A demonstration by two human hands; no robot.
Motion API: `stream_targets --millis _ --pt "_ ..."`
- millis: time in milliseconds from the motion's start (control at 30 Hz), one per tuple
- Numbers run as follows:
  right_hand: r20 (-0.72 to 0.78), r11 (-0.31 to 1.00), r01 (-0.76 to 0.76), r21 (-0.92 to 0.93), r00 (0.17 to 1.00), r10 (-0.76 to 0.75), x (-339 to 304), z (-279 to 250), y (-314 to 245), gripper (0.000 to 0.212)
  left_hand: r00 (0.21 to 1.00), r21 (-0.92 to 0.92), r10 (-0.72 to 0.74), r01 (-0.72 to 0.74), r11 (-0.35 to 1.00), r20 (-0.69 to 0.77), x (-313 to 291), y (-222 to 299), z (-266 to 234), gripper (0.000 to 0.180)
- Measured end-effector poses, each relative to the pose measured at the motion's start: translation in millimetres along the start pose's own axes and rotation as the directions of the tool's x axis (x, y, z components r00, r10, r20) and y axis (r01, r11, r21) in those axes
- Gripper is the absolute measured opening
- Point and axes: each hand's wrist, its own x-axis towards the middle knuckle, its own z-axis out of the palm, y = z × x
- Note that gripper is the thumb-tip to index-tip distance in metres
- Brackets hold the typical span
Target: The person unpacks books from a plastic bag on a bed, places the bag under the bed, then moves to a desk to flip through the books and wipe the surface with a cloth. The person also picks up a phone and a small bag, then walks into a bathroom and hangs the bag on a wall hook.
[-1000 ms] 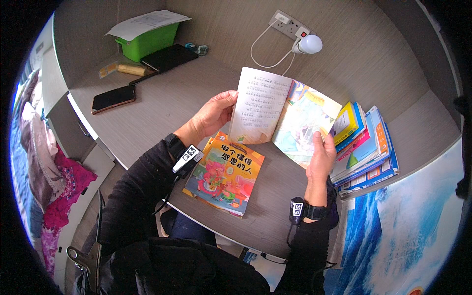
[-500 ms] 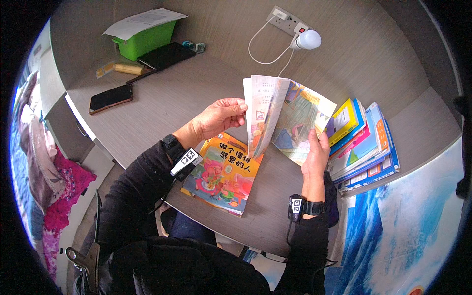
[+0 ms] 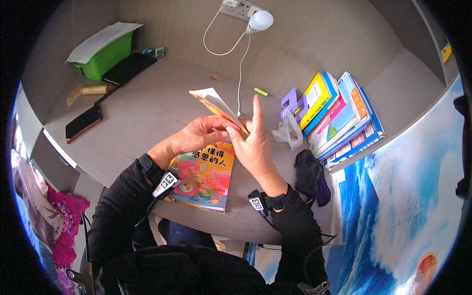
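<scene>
Both my hands hold a thin picture book (image 3: 218,102) up over the desk, tilted and seen nearly edge-on, with orange cover and white pages showing. My left hand (image 3: 196,134) pinches its lower edge from the left. Close against it, my right hand (image 3: 251,151) grips the book with thumb and bent fingers, while its index finger points up. Under my hands lies another picture book (image 3: 202,184), orange with a colourful cartoon cover, flat near the front edge of the desk. My wrists partly cover its upper part.
To the right are stacked books (image 3: 339,118), a purple plastic piece (image 3: 294,102), a clear plastic bag (image 3: 287,130) and a dark cloth item (image 3: 310,174). A phone (image 3: 83,124) and green bin (image 3: 105,56) stand left. A white cable hangs from the bulb (image 3: 260,20) at the wall socket.
The held book was spread open between my hands; now it is nearly closed and my hands have come together. My right hand moved left. The view has shifted, revealing the bag and dark cloth.
</scene>
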Motion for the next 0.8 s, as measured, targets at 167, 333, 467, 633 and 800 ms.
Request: stream_targets --millis 167,333,467,633,800 --pt "0.361 0.905 0.059 -0.422 0.926 0.108 3 -17 13 0.021 1.000 0.336 -0.028 0.022 0.942 0.014 -4 -9 0 0.030" --pt "0.301 0.784 0.011 -0.621 0.927 0.225 10 -46 28 0.014 0.973 0.155 -0.159 0.186 0.970 -0.168 -5 -4 -4 0.027" --pt "-0.079 0.688 0.149 -0.711 0.954 -0.288 37 -116 30 0.005 0.972 0.338 -0.187 0.226 0.913 -0.143 -10 -4 -11 0.025" --pt "-0.472 0.742 -0.043 -0.669 0.795 -0.380 39 -156 36 0.009 0.965 0.426 -0.217 0.259 0.867 -0.145 -13 -12 -11 0.023" --pt "-0.598 0.947 -0.244 -0.207 0.798 0.075 44 -138 86 0.011 0.957 0.429 -0.245 0.288 0.856 -0.156 -13 -13 -12 0.023"
